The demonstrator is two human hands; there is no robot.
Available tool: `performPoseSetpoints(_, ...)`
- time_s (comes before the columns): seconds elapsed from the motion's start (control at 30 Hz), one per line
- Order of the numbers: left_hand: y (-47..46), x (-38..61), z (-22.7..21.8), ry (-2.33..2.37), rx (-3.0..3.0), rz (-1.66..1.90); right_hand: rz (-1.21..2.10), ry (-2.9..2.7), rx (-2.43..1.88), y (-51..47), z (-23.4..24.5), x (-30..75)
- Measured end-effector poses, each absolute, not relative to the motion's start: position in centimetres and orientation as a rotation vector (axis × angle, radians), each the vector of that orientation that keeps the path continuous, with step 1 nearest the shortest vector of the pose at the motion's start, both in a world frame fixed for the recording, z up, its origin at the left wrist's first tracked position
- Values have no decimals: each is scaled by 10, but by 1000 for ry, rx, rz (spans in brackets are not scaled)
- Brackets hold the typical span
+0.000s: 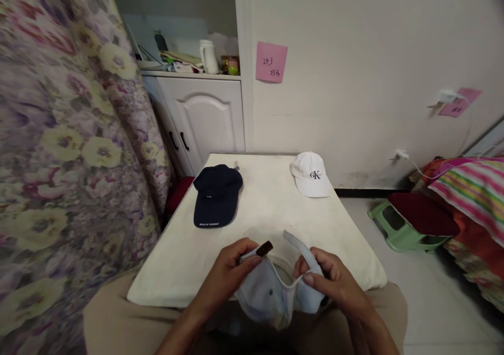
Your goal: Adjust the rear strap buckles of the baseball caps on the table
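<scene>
Between my hands, at the near edge of the table, is a light blue baseball cap [263, 292] with its back opening facing up. My left hand [236, 265] pinches the strap end that carries a dark buckle [264, 248]. The cap's other strap [301, 250] stands up loose at its tip, unfastened from the buckle. My right hand [331, 279] grips the cap at the base of that strap. Farther off lie a navy baseball cap [218, 195] on the left and a white cap with black letters [311, 175] on the right.
A cream cloth covers the small table [268, 197] before my knees. Floral curtain [79, 150] hangs close on the left. Behind stands a white cabinet [205, 113] with a jug [208, 56] on its shelf. To the right are a green stool [405, 229] and a striped bed cover [476, 187].
</scene>
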State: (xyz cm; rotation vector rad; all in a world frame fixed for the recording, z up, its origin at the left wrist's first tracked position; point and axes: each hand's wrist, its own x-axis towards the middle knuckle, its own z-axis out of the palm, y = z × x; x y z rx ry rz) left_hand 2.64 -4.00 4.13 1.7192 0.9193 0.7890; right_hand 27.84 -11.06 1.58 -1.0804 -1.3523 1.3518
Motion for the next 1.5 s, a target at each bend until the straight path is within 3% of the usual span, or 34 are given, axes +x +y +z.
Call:
performPoseSetpoints(0.33, -55, 26, 56, 967, 1929, 799, 1488, -1167, -893, -115, 27, 265)
performPoseSetpoints(0.6, -53, 27, 47, 977, 1735, 780, 1461, -946, -780, -106, 33, 255)
performPoseSetpoints(1.07, -61, 38, 43, 928, 1742, 806, 1725, -809, -780, -84, 4, 217)
performPoseSetpoints(1.5, -64, 39, 35, 1034, 1856, 676, 1506, -992, -982, -85, 14, 215)
